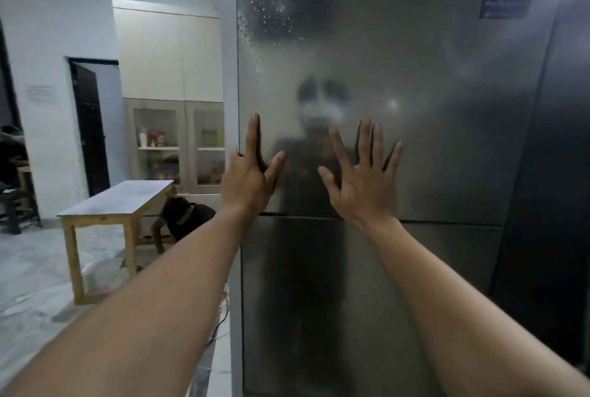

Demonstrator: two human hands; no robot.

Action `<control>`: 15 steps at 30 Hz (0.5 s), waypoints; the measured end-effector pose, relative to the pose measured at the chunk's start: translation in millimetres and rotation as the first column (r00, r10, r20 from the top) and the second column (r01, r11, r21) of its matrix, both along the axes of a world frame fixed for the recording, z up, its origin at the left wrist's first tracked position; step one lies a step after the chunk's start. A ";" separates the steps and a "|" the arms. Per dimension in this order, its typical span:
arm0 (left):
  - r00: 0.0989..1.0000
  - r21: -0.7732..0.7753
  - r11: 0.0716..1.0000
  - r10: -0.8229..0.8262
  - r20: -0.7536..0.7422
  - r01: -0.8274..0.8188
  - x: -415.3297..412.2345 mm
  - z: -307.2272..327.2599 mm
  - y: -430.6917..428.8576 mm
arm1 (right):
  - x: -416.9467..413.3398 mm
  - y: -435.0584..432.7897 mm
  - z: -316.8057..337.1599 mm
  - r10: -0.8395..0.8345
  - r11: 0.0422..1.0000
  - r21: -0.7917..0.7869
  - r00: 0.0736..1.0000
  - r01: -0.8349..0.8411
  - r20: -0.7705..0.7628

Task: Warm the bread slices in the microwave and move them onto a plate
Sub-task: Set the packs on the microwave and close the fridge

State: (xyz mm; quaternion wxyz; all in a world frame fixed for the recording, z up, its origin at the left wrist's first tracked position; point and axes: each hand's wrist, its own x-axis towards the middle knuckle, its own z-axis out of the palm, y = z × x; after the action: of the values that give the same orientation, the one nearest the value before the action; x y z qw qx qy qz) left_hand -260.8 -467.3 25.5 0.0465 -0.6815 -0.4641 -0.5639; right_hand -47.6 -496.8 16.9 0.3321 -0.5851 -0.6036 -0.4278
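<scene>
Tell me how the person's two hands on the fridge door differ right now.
The left hand sits at the fridge door's left edge, some fingers curled round that edge and out of sight; the right hand lies further in on the door's face. The left hand shows few fingers, held close; the right hand's fingers are all visible and spread wide. Both are empty, fingers pointing up, just above the seam between the doors.

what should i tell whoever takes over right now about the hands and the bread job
Left hand: open, empty, fingers at the left edge of the upper fridge door.
Right hand: open, empty, spread against that same door.
The fridge is shut. No bread, microwave or plate is in view.
Done: nothing that shows.
Left: find the bread slices, warm them in the microwave, move them onto a plate.
</scene>
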 end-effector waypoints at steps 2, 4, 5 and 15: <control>0.994 -0.037 0.993 -0.112 -0.005 0.111 -2.1 0.2 26.2 | 1.0 6.8 -3.2 -0.063 0.998 -0.008 0.998 0.063 0.015; 0.985 -0.066 0.984 -0.170 -0.027 0.168 -2.1 1.2 42.2 | 3.4 14.6 -6.3 -0.102 0.995 -0.009 0.994 0.103 0.030; 0.982 -0.069 0.981 -0.186 -0.035 0.183 -1.7 1.8 50.3 | 3.6 18.3 -6.7 -0.124 0.992 -0.017 0.992 0.125 0.036; 0.956 -0.042 0.956 -0.293 -0.022 0.292 22.3 -0.6 137.5 | 1.6 79.2 11.3 -0.315 0.948 0.053 0.949 0.314 0.006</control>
State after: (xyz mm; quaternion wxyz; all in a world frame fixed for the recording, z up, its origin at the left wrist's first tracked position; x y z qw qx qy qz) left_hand -238.6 -329.8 25.0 -0.0437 -0.7513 -0.3681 -0.5460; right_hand -46.0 -417.6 28.1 0.2703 -0.6619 -0.4938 -0.4950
